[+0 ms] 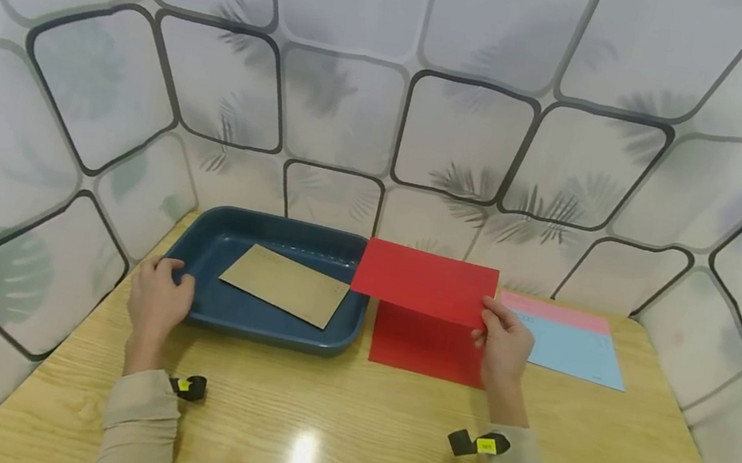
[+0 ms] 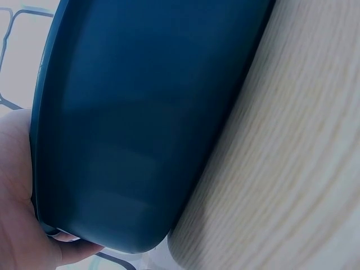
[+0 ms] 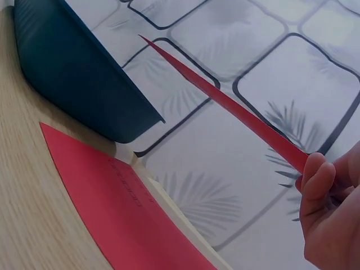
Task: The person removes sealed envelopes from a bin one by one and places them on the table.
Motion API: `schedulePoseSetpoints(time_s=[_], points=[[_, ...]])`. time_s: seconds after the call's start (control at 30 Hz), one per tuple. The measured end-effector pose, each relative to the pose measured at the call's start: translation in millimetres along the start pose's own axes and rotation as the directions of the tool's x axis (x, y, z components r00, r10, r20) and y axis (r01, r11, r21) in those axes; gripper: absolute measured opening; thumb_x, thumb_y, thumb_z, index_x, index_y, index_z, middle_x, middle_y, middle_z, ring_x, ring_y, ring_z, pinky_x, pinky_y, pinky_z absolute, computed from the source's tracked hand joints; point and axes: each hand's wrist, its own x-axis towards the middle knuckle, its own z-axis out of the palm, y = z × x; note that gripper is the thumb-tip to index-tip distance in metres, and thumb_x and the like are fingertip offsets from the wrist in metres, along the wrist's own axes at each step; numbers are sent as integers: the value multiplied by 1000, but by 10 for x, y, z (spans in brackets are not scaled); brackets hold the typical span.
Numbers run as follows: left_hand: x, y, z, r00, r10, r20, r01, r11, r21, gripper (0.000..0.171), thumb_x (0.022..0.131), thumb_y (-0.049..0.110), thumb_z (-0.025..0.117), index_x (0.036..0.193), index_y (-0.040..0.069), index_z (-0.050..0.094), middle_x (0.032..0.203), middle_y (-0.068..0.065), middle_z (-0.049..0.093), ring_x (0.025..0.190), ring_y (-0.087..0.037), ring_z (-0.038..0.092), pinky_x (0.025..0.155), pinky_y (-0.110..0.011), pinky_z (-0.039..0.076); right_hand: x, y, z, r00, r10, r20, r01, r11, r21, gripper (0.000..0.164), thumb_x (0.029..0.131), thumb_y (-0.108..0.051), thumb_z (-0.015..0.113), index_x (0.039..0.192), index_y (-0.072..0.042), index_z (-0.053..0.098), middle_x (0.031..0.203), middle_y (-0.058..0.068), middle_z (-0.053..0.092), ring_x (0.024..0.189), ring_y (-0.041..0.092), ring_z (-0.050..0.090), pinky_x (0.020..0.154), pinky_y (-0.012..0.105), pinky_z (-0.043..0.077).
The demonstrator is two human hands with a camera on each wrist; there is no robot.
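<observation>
My left hand point(image 1: 160, 297) grips the left end of a dark blue tray point(image 1: 267, 335), its thumb and fingers around the rim; the left wrist view shows the tray's outer wall point(image 2: 112, 146) close up. Inside the tray lies a tan envelope point(image 1: 286, 284), set at a slant. Between thumb and fingers, my right hand point(image 1: 506, 346) pinches the right edge of a red envelope point(image 1: 429, 281), raised above the table with its left corner by the tray's right rim. Beneath it, a second red envelope point(image 1: 428, 350) with faint print lies flat on the table.
To the right of the red envelopes, a light blue envelope point(image 1: 574, 349) partly covers a pink one point(image 1: 558, 311). The wooden table point(image 1: 381, 444) reaches back to a patterned curtain point(image 1: 339, 113) that also stands at both sides.
</observation>
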Motion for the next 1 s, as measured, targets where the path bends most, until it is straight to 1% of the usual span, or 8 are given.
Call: schedulePoseSetpoints(time_s=[0.03,0.2,0.3,0.5,0.63,0.77,0.9,1.0], points=[[4,-4,7,1000,1,1,-1,1000,2,45,99,22,40,136,-1,52,151,-28,31,136,-50,29,99,-68,32,6,-8,-27,1000,4,-6,-4,1000,-3,28,95,3,60,121,13,63,81,-5,71,41,7,54,41,16,42],[4,-12,17,1000,1,6,-1,1000,1,45,99,22,40,135,-1,51,151,-27,30,137,-50,28,99,-68,32,30,-29,-144,999,29,-26,-30,999,-31,25,95,0,61,118,7,67,91,-4,69,43,7,54,42,16,42],[4,-13,16,1000,2,6,-2,1000,2,45,99,22,40,135,-1,51,152,-28,30,137,-50,28,99,-68,31,43,-60,-201,999,40,-34,-41,999,-19,25,95,0,61,118,6,68,95,-2,67,43,7,54,42,16,41],[-3,-13,17,1000,-5,4,5,1000,8,45,99,22,39,135,-1,52,151,-28,31,137,-50,28,99,-68,32,87,-121,-316,996,35,-80,-34,999,16,20,95,1,60,112,4,71,85,0,68,42,7,51,41,16,39],[-4,-13,14,1000,-3,-2,3,1000,10,45,99,22,39,135,-1,52,150,-29,32,136,-50,29,99,-69,32,127,-152,-400,993,41,-112,-37,999,38,18,95,2,60,105,-1,75,81,-1,67,41,7,51,39,15,39],[-3,0,3,1000,0,-6,0,1000,5,45,98,22,39,135,-2,52,150,-29,32,136,-50,29,98,-69,32,167,-188,-472,989,44,-144,-35,997,69,20,94,3,60,95,-6,78,78,0,65,39,6,51,38,15,38],[-11,16,-6,1000,-2,-3,2,1000,4,46,98,22,39,135,-2,52,151,-29,31,136,-50,29,99,-69,31,199,-222,-544,982,55,-181,-40,995,86,23,93,3,60,92,-9,79,81,-1,65,38,6,49,37,15,37],[-13,21,-10,1000,-4,-1,4,1000,6,46,98,22,39,135,-2,52,151,-29,31,137,-50,28,99,-69,31,216,-245,-597,975,60,-215,-47,997,67,22,94,2,60,96,-9,79,87,-1,65,38,6,47,38,14,36]])
